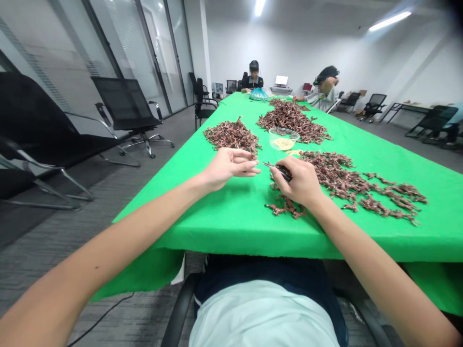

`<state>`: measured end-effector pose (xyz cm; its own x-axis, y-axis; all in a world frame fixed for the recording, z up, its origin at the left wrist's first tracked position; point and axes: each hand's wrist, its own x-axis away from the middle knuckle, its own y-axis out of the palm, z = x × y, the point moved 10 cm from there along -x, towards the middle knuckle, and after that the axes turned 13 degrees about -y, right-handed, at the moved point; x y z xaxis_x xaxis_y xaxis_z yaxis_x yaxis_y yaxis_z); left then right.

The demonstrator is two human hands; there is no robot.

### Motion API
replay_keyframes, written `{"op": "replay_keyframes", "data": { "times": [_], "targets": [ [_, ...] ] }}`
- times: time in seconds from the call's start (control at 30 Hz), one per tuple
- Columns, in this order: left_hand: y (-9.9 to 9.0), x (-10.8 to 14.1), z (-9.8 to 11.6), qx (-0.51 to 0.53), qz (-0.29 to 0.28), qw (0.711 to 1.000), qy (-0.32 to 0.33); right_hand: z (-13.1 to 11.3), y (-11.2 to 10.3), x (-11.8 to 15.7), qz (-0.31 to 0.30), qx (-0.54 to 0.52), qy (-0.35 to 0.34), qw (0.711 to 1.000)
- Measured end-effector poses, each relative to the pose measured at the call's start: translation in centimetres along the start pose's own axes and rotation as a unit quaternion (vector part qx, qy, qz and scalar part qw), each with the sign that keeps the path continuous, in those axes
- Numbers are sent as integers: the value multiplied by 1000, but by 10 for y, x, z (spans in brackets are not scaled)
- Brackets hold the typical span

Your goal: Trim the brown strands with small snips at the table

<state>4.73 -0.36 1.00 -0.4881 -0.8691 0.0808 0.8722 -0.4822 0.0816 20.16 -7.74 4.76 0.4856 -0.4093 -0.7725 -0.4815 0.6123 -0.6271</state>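
Right hand (298, 182) grips tweezers (272, 166) above brown dried sprigs (347, 185); left hand (229, 166) is loosely curled, nothing visible held. Glass bowl (284, 137) stands beyond, on green tablecloth (231, 226).

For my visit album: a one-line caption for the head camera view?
Right hand holds tweezers above a brown heap on green cloth; left hand open nearby.

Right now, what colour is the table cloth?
The cloth is bright green, best in the head view.

Wearer's clothing: pale mint T-shirt (262, 313), dark navy trousers (307, 284) with white trim; forearms (365, 260) bare.
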Motion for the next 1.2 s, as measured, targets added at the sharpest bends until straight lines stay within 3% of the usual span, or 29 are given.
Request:
{"op": "replay_keyframes", "data": {
  "times": [0.57,1.2],
  "targets": [
    [16,6,4,-57,-33,998,14,-3,8,-2,-25,1,9,1000],
    [20,6,5,-57,-51,997,21,1,10,-1,-24,-48,14,998]
  ]
}}
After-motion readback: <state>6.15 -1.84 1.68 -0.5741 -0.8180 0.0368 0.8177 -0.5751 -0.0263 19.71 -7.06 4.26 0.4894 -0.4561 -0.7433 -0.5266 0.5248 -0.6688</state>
